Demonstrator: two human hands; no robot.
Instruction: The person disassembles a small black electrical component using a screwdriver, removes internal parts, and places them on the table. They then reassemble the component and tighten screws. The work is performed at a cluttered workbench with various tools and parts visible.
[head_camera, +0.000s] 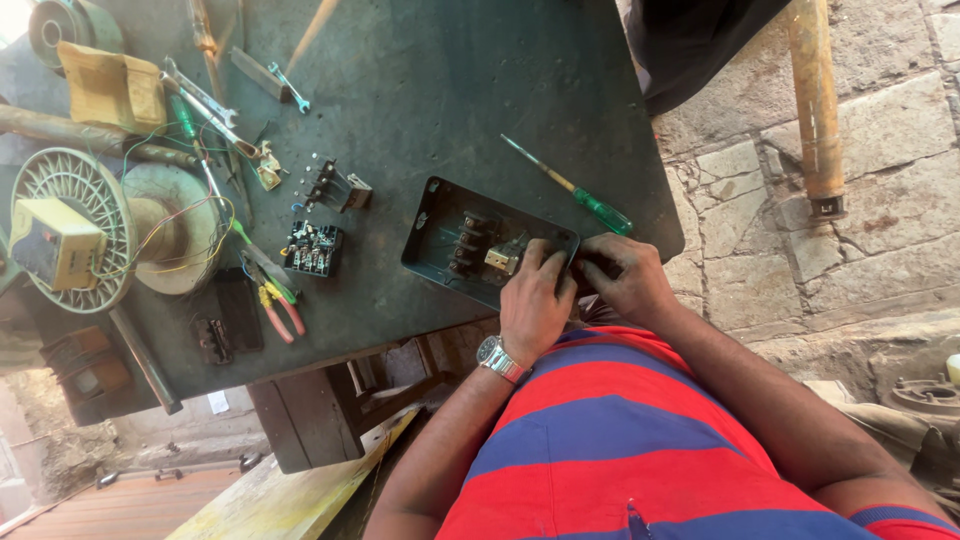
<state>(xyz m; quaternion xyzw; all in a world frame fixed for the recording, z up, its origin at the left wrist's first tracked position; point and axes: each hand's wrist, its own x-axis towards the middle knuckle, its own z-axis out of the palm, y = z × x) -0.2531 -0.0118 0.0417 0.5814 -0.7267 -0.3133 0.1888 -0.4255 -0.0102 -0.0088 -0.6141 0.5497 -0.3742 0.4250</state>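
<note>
The left hand (535, 300) presses fingers into the open dark metal switch box (440, 238); the right hand (622, 278) grips its near corner. The box overhangs the workbench (450, 90) edge, green screwdriver (575, 190) just beyond. A hard push could tip it off.

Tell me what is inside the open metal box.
Inside the metal box sit dark terminal blocks and a brass-coloured part. The left hand covers the near corner, hiding anything beneath.

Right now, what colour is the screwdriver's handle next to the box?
Green, see-through-looking, on the screwdriver lying beside the metal box; the head view shows it.
</note>
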